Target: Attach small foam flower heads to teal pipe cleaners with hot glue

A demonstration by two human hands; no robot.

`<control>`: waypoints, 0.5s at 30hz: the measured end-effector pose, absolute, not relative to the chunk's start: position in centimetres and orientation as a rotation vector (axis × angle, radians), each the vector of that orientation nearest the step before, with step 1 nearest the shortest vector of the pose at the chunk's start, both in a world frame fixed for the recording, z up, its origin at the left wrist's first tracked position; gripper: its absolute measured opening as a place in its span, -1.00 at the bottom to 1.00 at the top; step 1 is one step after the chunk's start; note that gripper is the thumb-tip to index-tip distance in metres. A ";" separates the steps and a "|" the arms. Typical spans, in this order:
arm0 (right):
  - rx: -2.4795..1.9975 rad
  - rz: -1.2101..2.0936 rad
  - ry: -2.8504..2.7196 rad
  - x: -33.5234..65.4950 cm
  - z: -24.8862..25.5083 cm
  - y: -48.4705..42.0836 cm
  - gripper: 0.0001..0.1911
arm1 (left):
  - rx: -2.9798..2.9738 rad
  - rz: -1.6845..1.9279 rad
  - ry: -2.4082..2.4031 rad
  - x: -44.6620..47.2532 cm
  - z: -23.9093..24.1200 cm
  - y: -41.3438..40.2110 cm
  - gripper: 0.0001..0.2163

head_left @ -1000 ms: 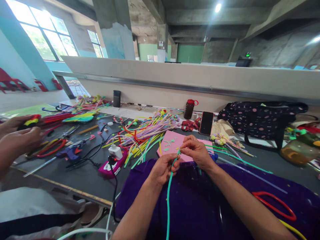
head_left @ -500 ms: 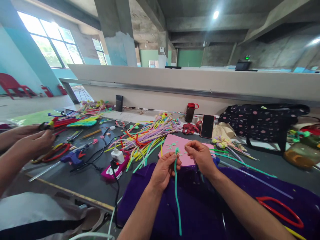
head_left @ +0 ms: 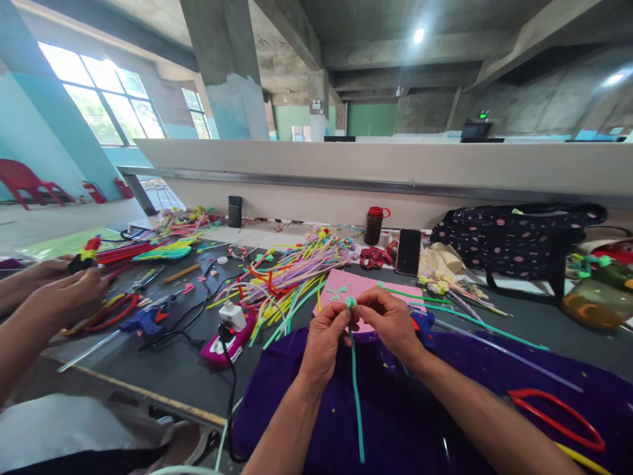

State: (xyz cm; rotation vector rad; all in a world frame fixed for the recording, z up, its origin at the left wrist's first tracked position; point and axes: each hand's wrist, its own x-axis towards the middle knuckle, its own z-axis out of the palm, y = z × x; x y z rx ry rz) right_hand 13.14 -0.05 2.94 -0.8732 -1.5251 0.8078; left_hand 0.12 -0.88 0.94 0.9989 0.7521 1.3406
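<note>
My left hand point(head_left: 326, 336) pinches a green pipe cleaner point(head_left: 357, 402) just below its top, and the long stem hangs down over a dark purple cloth point(head_left: 291, 376). At the top end sits a small pale green tuft point(head_left: 351, 302). My right hand point(head_left: 388, 320) is closed at this tuft, its thumb and forefinger touching it from the right. Whether a separate small piece is between those fingertips is hidden. Behind my hands lies a pink sheet point(head_left: 331, 280) with small green bits point(head_left: 339, 291) on it.
Left of my hands are a pile of coloured pipe cleaners point(head_left: 297, 264), a magenta power strip point(head_left: 217, 346) and a blue glue gun point(head_left: 143, 320). A co-worker's hands point(head_left: 74, 290) hold a red, yellow and black item. Red-handled tool point(head_left: 558, 419) at right; phone point(head_left: 409, 252) and bottle point(head_left: 374, 227) behind.
My right hand has moved left and slightly down, from apart to touching the tuft on the green pipe cleaner. The co-worker's item has turned more upright.
</note>
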 end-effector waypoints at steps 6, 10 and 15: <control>-0.890 0.714 -1.567 13.2 3.0 -0.2 -0.87 | 1.058 1.350 0.771 0.2 0.9 -0.8 -0.82; -0.910 0.689 -1.571 13.1 3.0 -0.1 -0.85 | 1.080 1.365 0.809 0.2 1.0 -0.9 -0.81; -0.929 0.755 -1.560 13.1 2.9 -0.1 -0.84 | 1.138 1.373 0.863 0.2 1.2 -1.0 -0.82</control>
